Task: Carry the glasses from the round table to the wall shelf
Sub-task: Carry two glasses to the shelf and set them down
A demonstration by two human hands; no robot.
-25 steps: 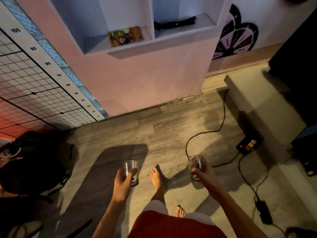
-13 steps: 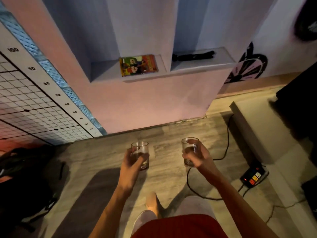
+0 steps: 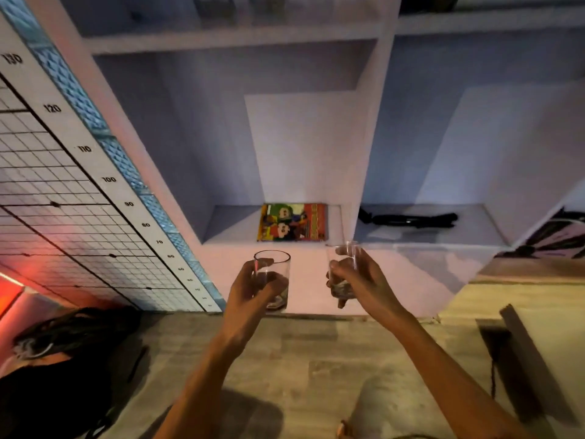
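I hold two clear glasses upright in front of the white wall shelf (image 3: 427,245). My left hand (image 3: 250,293) grips one glass (image 3: 274,270) around its side. The second glass (image 3: 343,264) is in my right hand (image 3: 357,280), whose fingers wrap it from the right. Both glasses sit just below the front lip of the lowest shelf board, a short way in front of it. The round table is out of view.
A colourful cartoon book (image 3: 292,222) lies in the left shelf compartment and a black object (image 3: 411,219) in the right one. A height-chart panel (image 3: 95,185) leans at the left, a dark bag (image 3: 63,359) lies on the floor, and a low step (image 3: 522,312) is at the right.
The view has tilted up and I have come closer to the shelf. Both hands have risen with their glasses, from above the floor to just under the lowest shelf board.
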